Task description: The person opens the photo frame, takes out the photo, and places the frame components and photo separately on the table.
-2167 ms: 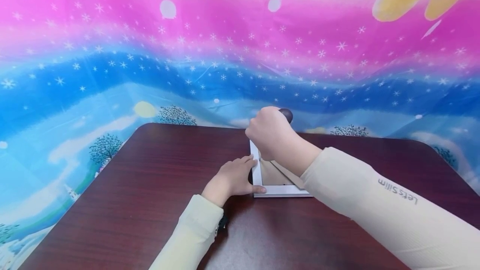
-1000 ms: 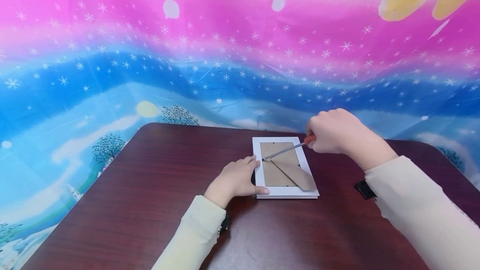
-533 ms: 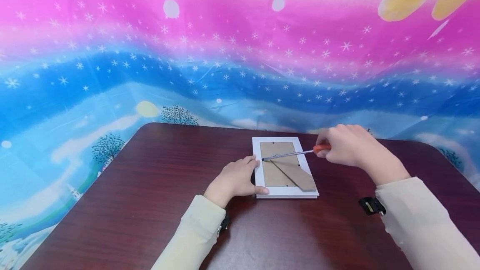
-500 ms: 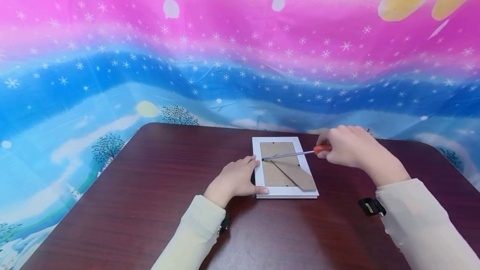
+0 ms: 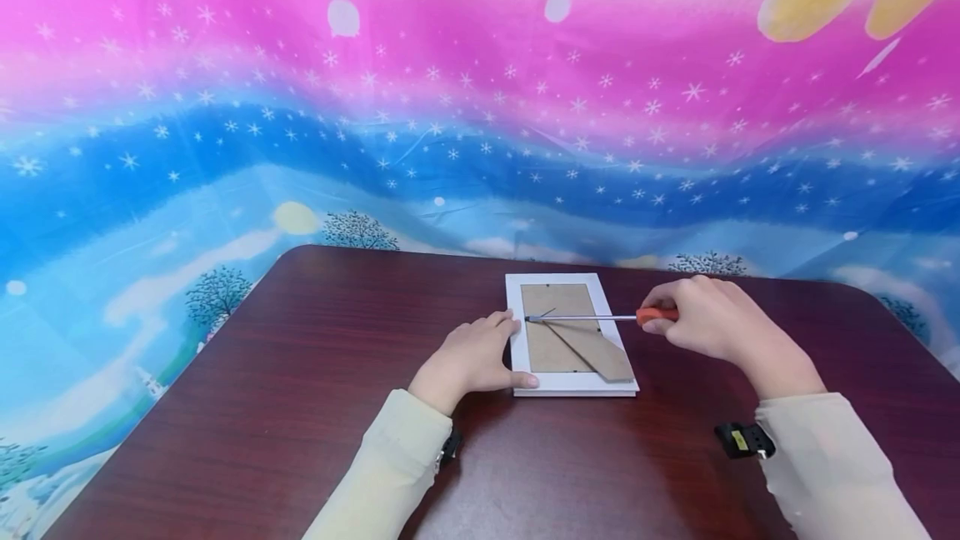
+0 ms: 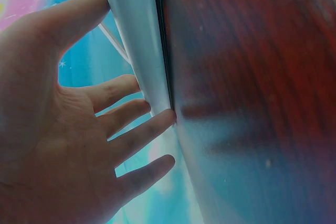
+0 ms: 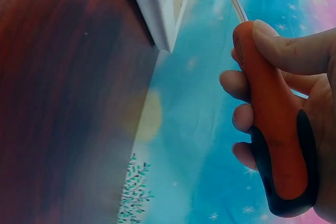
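A white picture frame (image 5: 573,383) lies face down on the table, its brown backing board (image 5: 555,348) and fold-out stand (image 5: 604,354) showing. My left hand (image 5: 467,358) rests against the frame's left side, thumb on the near left corner; in the left wrist view its fingers (image 6: 142,135) are spread and fairly straight along the edge. My right hand (image 5: 708,317) grips the orange-and-black handle of a screwdriver (image 7: 275,129), thumb along the top. The screwdriver's shaft (image 5: 585,318) reaches across the backing, low and nearly level, with its tip at the small dark tab on the frame's left inner edge.
Several small dark tabs sit round the inner edge of the frame. The dark red wood table (image 5: 337,340) has rounded far corners. Behind it hangs a colourful cloth (image 5: 450,132) with snowflakes and trees. A black band (image 5: 742,440) is on the right wrist.
The right hand has swung the screwdriver from over the frame to the right and down, lowering the handle. The tip stays at the left tab. My left hand has kept its place.
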